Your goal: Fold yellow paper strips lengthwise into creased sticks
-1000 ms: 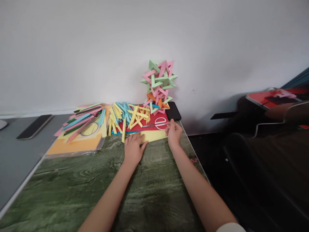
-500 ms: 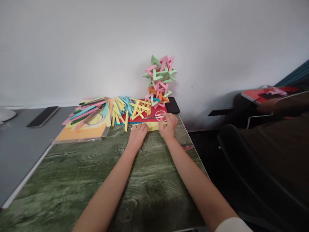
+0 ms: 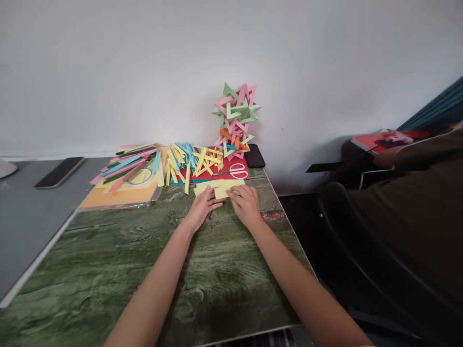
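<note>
Hands [image 3: 246, 204] closer together than before, scissors handles [image 3: 238, 170] now uncovered

a dark flat device [image 3: 61, 172] is laid on the grey desk [image 3: 32, 217] at left; a red tabletop [image 3: 374, 143] is seen at right, beyond a black chair [image 3: 356, 241].

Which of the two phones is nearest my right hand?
The phone beside the star stack, beyond your right hand; the other phone lies far left on the grey desk.
</note>
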